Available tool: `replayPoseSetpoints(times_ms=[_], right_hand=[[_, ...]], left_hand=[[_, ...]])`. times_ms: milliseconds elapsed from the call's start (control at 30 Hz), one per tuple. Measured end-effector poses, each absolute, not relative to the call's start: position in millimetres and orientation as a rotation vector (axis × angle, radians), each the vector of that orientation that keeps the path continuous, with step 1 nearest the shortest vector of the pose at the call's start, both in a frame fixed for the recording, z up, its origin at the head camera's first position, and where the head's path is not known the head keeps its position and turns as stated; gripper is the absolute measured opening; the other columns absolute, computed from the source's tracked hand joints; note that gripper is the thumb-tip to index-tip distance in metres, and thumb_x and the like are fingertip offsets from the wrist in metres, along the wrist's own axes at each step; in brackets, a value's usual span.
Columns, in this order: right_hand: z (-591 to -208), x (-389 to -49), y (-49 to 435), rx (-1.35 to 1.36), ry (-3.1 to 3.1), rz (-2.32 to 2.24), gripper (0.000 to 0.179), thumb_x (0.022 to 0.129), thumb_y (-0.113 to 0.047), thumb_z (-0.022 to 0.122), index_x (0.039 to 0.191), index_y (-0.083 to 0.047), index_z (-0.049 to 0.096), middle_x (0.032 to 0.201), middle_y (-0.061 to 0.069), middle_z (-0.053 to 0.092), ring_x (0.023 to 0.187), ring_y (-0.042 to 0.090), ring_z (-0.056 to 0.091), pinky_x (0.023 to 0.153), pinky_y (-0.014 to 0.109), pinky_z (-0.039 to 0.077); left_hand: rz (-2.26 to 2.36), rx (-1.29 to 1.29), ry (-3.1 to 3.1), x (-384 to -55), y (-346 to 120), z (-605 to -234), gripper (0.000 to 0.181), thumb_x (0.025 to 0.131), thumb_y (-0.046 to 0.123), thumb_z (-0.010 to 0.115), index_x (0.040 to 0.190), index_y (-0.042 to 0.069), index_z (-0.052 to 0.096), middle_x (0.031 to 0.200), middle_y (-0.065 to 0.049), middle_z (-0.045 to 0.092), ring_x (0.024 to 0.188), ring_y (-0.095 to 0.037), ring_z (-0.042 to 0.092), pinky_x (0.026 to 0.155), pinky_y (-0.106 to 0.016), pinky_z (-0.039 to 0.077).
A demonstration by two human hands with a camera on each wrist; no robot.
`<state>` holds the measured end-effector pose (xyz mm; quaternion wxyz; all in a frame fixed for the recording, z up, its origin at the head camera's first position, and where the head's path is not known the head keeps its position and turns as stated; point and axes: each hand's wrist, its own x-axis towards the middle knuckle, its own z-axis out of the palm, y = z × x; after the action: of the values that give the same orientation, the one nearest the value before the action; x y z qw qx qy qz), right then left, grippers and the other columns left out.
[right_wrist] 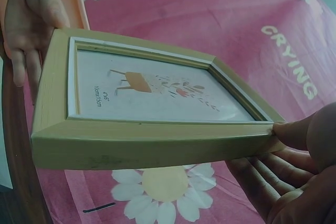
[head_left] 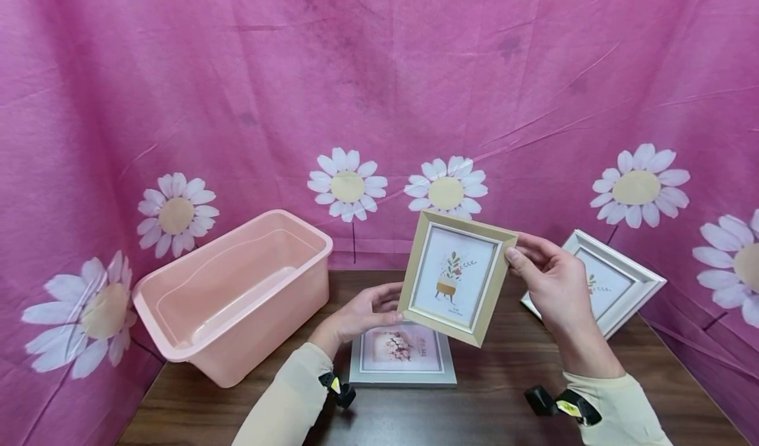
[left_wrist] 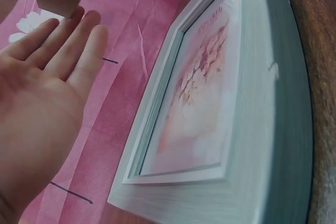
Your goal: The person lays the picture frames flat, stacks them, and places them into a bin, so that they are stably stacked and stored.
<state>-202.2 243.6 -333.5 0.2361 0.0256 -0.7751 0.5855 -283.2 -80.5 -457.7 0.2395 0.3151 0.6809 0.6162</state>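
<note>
A beige picture frame with a plant-pot print is held up tilted above the table. My right hand pinches its upper right edge, thumb in front and fingers behind. At its lower left corner is my left hand, the thumb at the corner and the fingers straight in the left wrist view. Below lies a grey-green frame with a pink flower print, flat on the table and partly hidden by the left hand. A white frame leans at the right, partly behind my right hand.
At the left, a pink plastic bin stands on the dark wooden table. A pink cloth printed with daisies hangs behind the table. Black cameras are strapped to both wrists.
</note>
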Motion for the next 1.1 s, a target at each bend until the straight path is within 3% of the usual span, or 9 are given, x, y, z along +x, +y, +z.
replayPoseSetpoints(times_ms=[367,567,667,867,1100], right_hand=[[-338,-205,245,0.062,-2.045,1.742,0.037,0.103,-0.004,0.072,0.134,0.014,0.062,0.089,-0.024,0.077,0.077,-0.006,0.073,0.072,0.014,0.061],[-344,-207,245,0.140,-1.963,1.838,0.019,0.101,0.000,0.072,0.120,-0.003,0.071,0.088,-0.017,0.080,0.075,-0.003,0.075,0.070,0.016,0.062],[-347,-208,245,0.176,-1.942,1.878,0.018,0.101,0.001,0.072,0.115,-0.010,0.074,0.089,-0.015,0.081,0.075,-0.002,0.076,0.070,0.017,0.062],[-353,-211,248,0.196,-1.931,1.949,0.020,0.100,0.001,0.073,0.110,-0.016,0.075,0.090,-0.012,0.081,0.078,0.000,0.077,0.072,0.018,0.063],[-360,-213,249,0.177,-1.935,1.976,0.029,0.099,0.003,0.073,0.109,-0.024,0.074,0.092,-0.015,0.080,0.082,-0.003,0.076,0.075,0.014,0.061]], left_hand=[[1.743,0.877,1.971,-280,-82,-458,0.059,0.103,0.020,0.075,0.150,-0.009,0.054,0.144,-0.032,0.064,0.132,-0.034,0.068,0.109,-0.032,0.058],[1.767,0.884,2.036,-278,-82,-460,0.048,0.102,0.012,0.075,0.141,-0.012,0.062,0.134,-0.034,0.069,0.113,-0.010,0.072,0.099,-0.023,0.060],[1.773,0.874,2.090,-277,-84,-462,0.044,0.102,0.011,0.075,0.139,-0.011,0.065,0.130,-0.032,0.072,0.106,-0.004,0.070,0.094,-0.021,0.060],[1.788,0.839,2.182,-275,-88,-465,0.040,0.101,0.012,0.076,0.136,-0.006,0.069,0.125,-0.028,0.076,0.102,-0.003,0.071,0.089,-0.021,0.060],[1.888,0.839,2.126,-272,-94,-466,0.040,0.101,0.007,0.075,0.135,-0.012,0.066,0.123,-0.034,0.073,0.098,-0.003,0.073,0.087,-0.021,0.062]])
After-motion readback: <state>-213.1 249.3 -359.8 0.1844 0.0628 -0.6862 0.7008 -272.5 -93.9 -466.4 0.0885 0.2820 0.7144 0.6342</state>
